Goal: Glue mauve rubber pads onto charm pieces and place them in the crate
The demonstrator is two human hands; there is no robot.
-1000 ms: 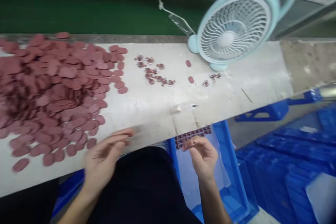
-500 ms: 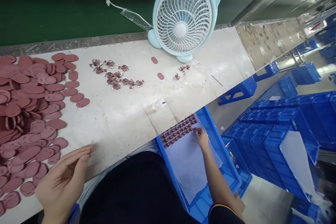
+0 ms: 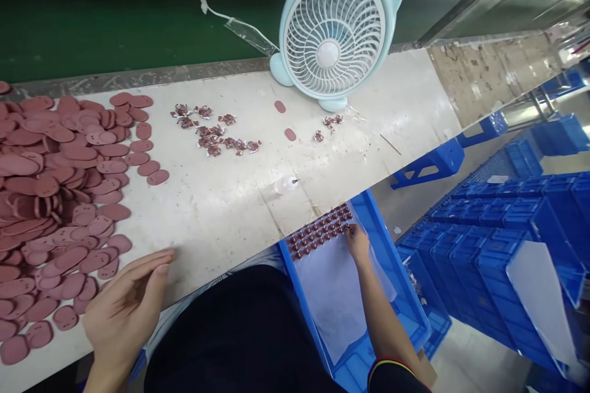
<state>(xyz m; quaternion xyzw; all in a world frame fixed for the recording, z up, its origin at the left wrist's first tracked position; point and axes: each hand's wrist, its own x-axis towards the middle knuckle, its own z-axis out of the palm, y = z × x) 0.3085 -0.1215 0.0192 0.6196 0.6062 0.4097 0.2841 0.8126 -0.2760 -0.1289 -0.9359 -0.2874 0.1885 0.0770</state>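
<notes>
A long white worktable (image 3: 207, 209) extends across the area and adjoins a brown, stained section (image 3: 493, 80) toward the upper right; a dark green surface (image 3: 115, 24) runs along its rear edge. A slanted metal bar (image 3: 474, 0) is located behind the table at the upper right. Stacked blue crates (image 3: 479, 282) stand at the right beside a pale grey floor (image 3: 465, 350), and light reflects from the tabletop.

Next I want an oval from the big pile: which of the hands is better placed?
Left, I'd judge: the left hand is beside the pile, with nothing visible in its grasp. The right hand is at the rows of brown pieces in the blue crate.
</notes>
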